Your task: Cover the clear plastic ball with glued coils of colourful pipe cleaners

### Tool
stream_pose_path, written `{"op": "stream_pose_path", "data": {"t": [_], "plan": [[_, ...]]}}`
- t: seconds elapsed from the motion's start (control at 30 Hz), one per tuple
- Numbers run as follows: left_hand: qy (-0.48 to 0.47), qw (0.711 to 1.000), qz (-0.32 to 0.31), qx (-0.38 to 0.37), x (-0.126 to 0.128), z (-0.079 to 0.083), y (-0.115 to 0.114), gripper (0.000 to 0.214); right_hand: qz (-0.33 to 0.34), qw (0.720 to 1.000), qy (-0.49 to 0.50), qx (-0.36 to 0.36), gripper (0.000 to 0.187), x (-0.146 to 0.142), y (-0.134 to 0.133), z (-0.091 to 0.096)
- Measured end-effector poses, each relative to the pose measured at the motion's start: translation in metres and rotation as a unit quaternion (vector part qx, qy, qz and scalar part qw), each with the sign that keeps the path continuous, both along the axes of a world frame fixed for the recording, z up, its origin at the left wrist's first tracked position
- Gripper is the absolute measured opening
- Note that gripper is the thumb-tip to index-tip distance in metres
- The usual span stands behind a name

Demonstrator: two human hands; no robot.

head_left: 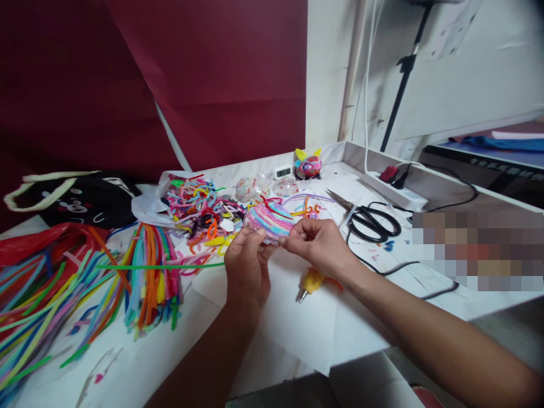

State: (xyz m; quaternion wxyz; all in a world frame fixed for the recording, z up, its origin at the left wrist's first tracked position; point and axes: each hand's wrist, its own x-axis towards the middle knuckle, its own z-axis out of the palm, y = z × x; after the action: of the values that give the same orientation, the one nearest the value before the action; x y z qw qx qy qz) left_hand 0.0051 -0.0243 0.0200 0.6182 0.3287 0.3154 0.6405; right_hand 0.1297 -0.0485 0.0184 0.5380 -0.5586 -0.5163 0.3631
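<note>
Between my two hands is a rounded piece (pixel 274 218) covered with bands of pink, blue, white and red fuzzy pipe cleaner. My left hand (pixel 249 266) pinches its lower left edge. My right hand (pixel 318 243) has thumb and fingers closed at the lower right edge, partly hiding it. Under my right hand lies a yellow glue gun (pixel 313 280) with its metal nozzle pointing down. Black-handled scissors (pixel 369 222) rest just beyond the right hand. A green pipe cleaner (pixel 161 266) reaches toward my left wrist.
Bundled pipe cleaners (pixel 151 277) cover the left, beside a bag of cut pieces (pixel 191 195) and a black pouch (pixel 80 201). Clear plastic shells (pixel 250 188), a small digital clock (pixel 283 172) and a decorated, eared ball (pixel 309 164) stand behind. At right are a power strip (pixel 397 190) and cables.
</note>
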Motion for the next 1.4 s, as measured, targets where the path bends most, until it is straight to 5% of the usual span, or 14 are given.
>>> {"op": "stream_pose_path", "data": {"t": [0.63, 0.83, 1.4], "plan": [[0.009, 0.998, -0.055, 0.019, 0.0037, -0.0030, -0.0010, 0.036, -0.009, 1.000, 0.001, 0.005, 0.026, 0.0008, 0.0004, 0.0015], [0.010, 0.999, -0.042, 0.005, 0.0035, -0.0007, -0.0009, 0.026, 0.012, 0.999, 0.045, 0.007, 0.031, -0.0006, -0.0002, 0.0033], [-0.018, 0.999, -0.024, -0.041, -0.0003, 0.0027, 0.0040, 0.020, 0.037, 0.998, 0.025, 0.053, 0.014, 0.0031, -0.0027, 0.0028]]}}
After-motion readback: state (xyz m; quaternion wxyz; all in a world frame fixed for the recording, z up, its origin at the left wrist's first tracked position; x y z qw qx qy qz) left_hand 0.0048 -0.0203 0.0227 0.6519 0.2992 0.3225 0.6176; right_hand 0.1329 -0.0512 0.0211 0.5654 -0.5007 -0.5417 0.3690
